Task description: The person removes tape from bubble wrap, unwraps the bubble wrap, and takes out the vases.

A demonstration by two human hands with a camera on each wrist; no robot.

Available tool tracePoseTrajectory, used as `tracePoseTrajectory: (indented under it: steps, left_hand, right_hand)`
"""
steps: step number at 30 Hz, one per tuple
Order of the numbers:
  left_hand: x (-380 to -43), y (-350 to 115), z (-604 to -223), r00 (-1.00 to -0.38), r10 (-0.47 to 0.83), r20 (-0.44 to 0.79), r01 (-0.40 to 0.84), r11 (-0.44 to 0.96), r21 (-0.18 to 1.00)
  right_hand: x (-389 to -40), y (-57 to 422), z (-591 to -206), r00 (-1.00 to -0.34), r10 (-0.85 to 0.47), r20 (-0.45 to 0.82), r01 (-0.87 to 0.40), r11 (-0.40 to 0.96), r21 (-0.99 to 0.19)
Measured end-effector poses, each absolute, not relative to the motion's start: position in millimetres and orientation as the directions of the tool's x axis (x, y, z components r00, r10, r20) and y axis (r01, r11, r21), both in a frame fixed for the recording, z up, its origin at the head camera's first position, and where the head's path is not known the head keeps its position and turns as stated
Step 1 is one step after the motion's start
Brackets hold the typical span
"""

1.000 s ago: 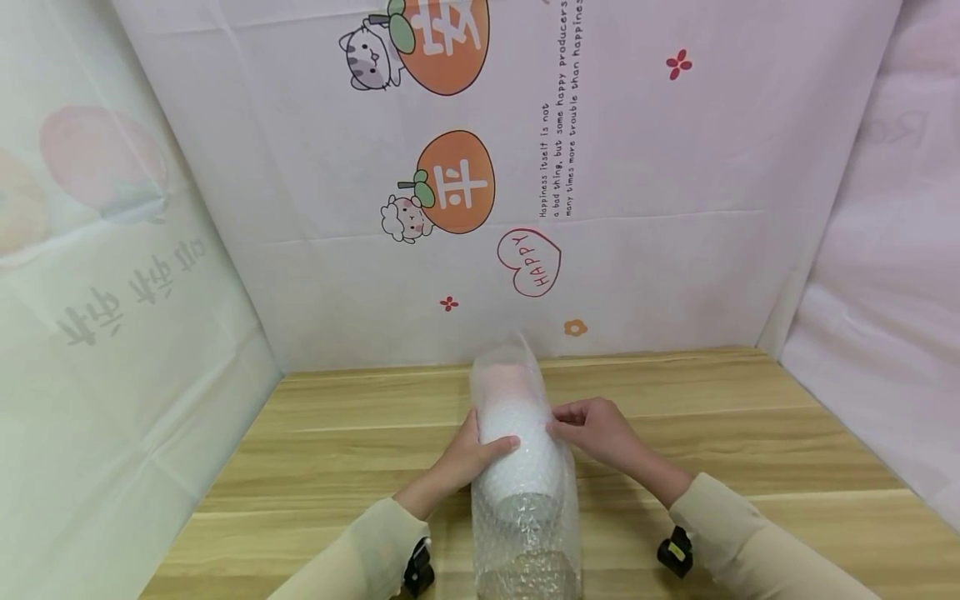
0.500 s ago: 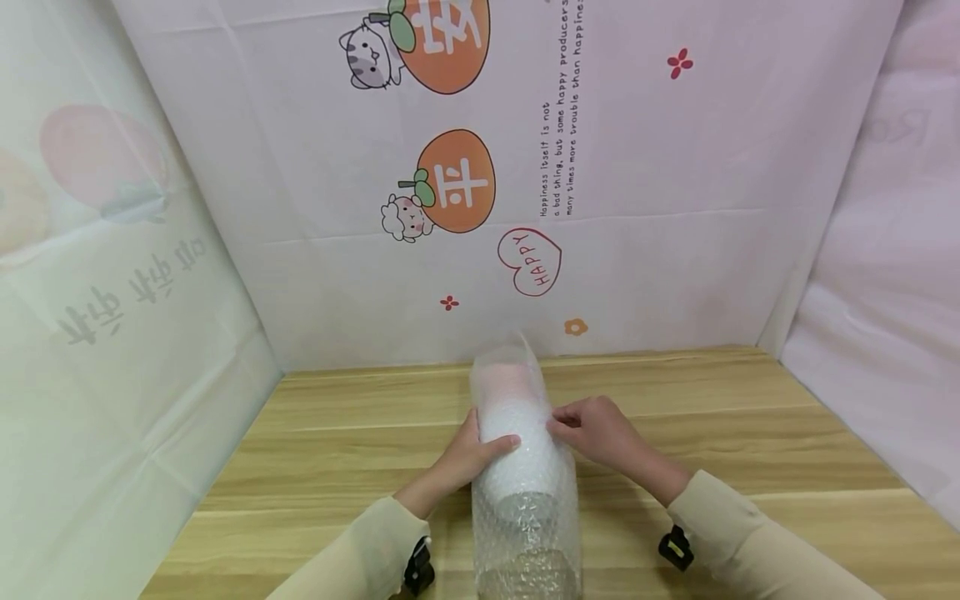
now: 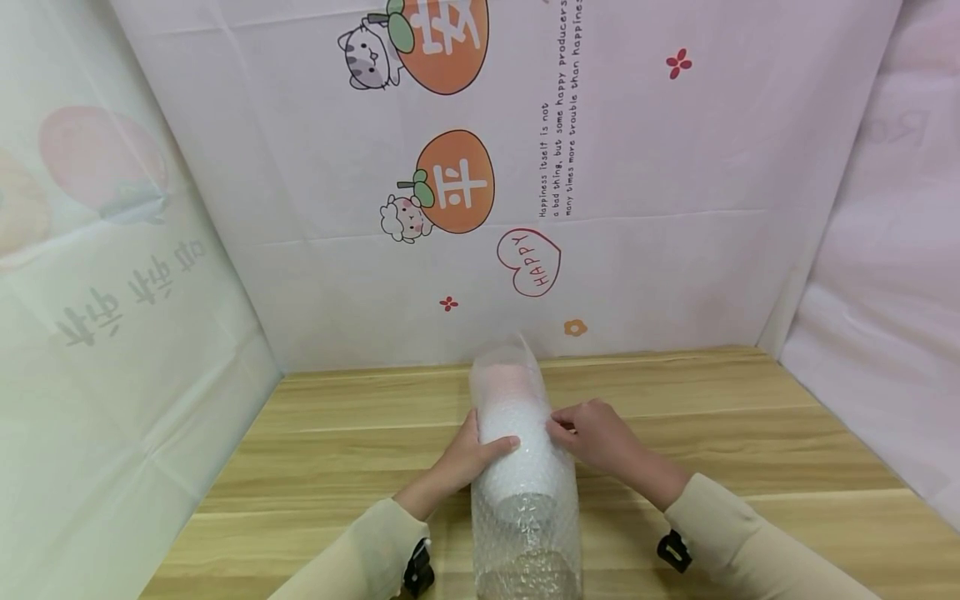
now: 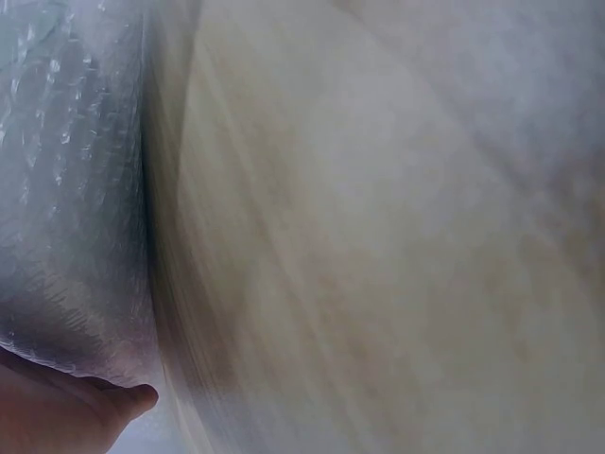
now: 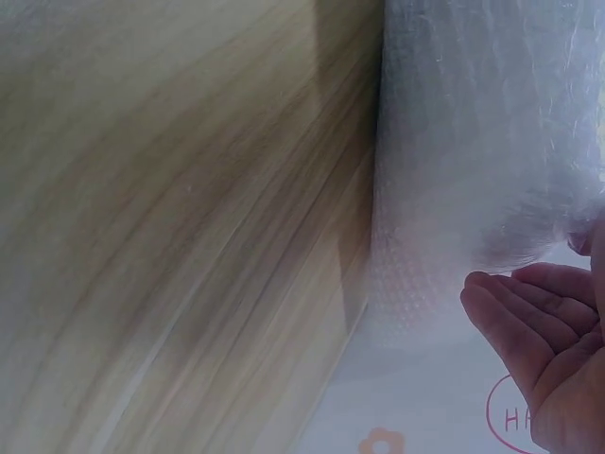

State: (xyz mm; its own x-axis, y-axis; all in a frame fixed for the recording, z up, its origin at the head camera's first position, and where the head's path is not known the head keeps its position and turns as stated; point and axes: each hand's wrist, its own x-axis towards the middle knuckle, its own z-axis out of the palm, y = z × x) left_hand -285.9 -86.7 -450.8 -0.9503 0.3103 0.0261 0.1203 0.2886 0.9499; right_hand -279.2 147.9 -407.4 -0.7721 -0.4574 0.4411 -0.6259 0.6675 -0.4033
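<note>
A long roll of bubble wrap (image 3: 528, 542) lies on the wooden table, pointing away from me in the head view. Through its clear layers shows a white cylindrical thing with a pinkish far end; its kind is hidden by the wrap. My left hand (image 3: 468, 456) grips the roll from the left, thumb across the top. From the right, my right hand (image 3: 600, 433) pinches the wrap's edge between thumb and fingers. In the right wrist view the right fingers (image 5: 506, 307) meet the wrap (image 5: 473, 123). The left wrist view shows part of the left hand (image 4: 61, 407) against the roll.
The wooden table (image 3: 337, 467) extends to both sides of the roll. Behind it hangs a white printed cloth (image 3: 637, 250), with more cloth at left (image 3: 97, 375) and right (image 3: 885, 275). Black wrist cameras sit below both sleeves.
My right hand and wrist have turned slightly while the fingers stay at the wrap's edge. The left hand and the roll look the same.
</note>
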Motion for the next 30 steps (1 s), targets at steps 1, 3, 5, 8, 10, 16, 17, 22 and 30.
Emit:
tracePoseTrajectory:
  steps: [1,3,5,8,10,16,17,22,30]
  left_hand:
    - [-285.6,-86.8,-449.6,-0.95,0.313,0.025,0.119,0.284,0.951]
    - [-280.6,-86.5,-440.8,-0.947,0.319,0.024,0.118,0.278,0.953]
    - [-272.8,-86.0,-429.2,-0.945,0.325,0.029,0.125,0.279,0.952]
    - [-262.4,-85.6,-414.3,-0.943,0.33,0.031,0.129,0.28,0.951]
    - [-259.9,-85.6,-411.6,-0.943,0.33,0.035,0.135,0.285,0.949]
    - [-269.1,-85.9,-422.4,-0.945,0.327,0.017,0.114,0.278,0.954]
    - [-272.3,-86.1,-427.3,-0.946,0.324,0.018,0.113,0.279,0.954]
    - [-285.3,-86.8,-448.7,-0.951,0.309,0.019,0.115,0.294,0.949]
    - [-285.5,-87.8,-450.4,-0.954,0.301,0.017,0.114,0.306,0.945]
  right_hand:
    - [-279.2,147.9,-407.3,-0.766,-0.461,0.448,-0.633,0.664,-0.399]
    - [-279.7,147.3,-407.5,-0.761,-0.463,0.454,-0.638,0.663,-0.391]
    - [-280.0,147.3,-407.5,-0.756,-0.469,0.457,-0.643,0.663,-0.383]
    - [-280.8,147.0,-407.6,-0.752,-0.473,0.459,-0.646,0.666,-0.373]
    - [-280.9,147.1,-407.7,-0.749,-0.474,0.462,-0.649,0.663,-0.372]
    - [-282.0,147.0,-409.0,-0.743,-0.471,0.475,-0.655,0.658,-0.373]
    - [-281.9,146.9,-408.9,-0.745,-0.469,0.475,-0.653,0.66,-0.372]
    - [-281.4,147.1,-408.2,-0.756,-0.459,0.466,-0.64,0.667,-0.381]
    - [-278.1,150.2,-407.5,-0.823,-0.405,0.398,-0.563,0.673,-0.479]
